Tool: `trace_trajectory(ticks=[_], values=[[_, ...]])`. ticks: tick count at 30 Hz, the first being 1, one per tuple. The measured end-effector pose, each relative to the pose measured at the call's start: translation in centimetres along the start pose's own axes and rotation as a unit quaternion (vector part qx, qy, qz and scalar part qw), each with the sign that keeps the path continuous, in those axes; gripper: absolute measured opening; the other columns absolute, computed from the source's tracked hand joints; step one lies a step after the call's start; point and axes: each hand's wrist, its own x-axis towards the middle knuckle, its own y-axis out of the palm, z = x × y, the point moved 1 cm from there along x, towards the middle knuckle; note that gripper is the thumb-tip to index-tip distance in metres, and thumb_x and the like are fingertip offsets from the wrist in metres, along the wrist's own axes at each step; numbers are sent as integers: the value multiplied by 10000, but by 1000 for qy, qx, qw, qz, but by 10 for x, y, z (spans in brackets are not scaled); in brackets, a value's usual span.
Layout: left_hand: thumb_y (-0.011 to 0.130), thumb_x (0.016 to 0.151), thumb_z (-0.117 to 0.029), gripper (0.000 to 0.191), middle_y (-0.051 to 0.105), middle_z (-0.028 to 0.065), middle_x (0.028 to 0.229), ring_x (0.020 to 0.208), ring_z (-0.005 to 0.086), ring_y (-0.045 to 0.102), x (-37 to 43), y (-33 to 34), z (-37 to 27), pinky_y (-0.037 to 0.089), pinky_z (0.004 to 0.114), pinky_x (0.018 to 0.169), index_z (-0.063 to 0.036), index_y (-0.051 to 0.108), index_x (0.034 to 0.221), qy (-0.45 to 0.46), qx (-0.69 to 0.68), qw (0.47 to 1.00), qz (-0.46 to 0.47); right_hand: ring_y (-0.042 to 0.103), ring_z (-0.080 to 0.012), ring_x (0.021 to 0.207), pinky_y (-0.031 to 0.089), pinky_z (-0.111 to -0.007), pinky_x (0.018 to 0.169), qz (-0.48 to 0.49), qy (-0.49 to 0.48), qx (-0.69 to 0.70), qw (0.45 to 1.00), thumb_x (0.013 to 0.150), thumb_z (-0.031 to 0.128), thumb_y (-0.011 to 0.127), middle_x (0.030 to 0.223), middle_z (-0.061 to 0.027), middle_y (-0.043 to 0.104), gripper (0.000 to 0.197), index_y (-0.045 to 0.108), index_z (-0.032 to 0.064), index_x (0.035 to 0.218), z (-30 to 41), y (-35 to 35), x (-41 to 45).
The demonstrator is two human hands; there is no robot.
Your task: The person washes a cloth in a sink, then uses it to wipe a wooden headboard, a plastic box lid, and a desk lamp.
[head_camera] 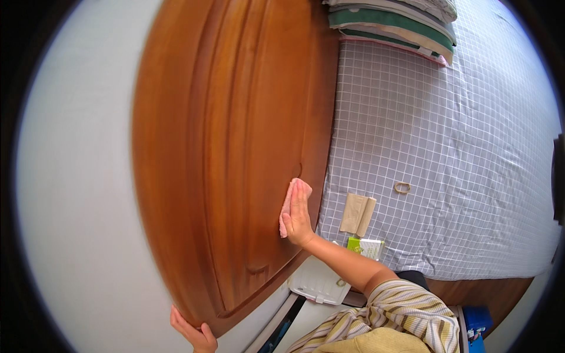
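Note:
A carved, reddish-brown wooden headboard [273,123] spans the middle of the view, with raised moulding and grooves. My right hand [299,220] lies almost flat against its face, pressing a folded pink cloth [287,211] to the wood near a small carved curl. Part of the cloth is hidden beneath the fingers and palm. At the headboard's lower left end, my left hand [194,333] grips the outer edge, its thumb on the near side and its fingers on the wall side.
Right of the headboard is a bed with a grey checked sheet [388,119]. Folded bedding [397,28] is stacked at its far end. A tan paper-like packet [356,214], a brown band [402,188] and a green-white box [365,248] lie nearer. Below stands a white lidded container [320,282].

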Motion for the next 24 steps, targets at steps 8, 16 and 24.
trace_trajectory(ticks=[8,16,24], values=[[408,924,-560,865,291,352,1387,1251,490,298,3,2,-3,223,566,1046,137,227,1403,-26,31,999,-4,360,-406,1328,271,-526,1102,-182,-150,-208,949,953,158,437,1462,-274,316,532,296,-94,1400,-121,-77,363],[450,932,-344,719,239,323,1431,1295,457,290,1,2,8,248,520,1066,124,192,1414,14,19,1000,3,177,-364,1422,127,-446,1147,-141,-9,1,990,1012,335,253,1569,-156,141,561,189,68,1501,-144,-60,365],[647,793,-234,682,289,270,1449,1324,467,269,98,-39,-67,236,608,1050,11,390,1375,194,127,972,-34,20,-390,1446,29,-455,1172,2,65,-4,998,982,254,380,1561,-226,69,646,105,-58,1476,-21,-10,67]])
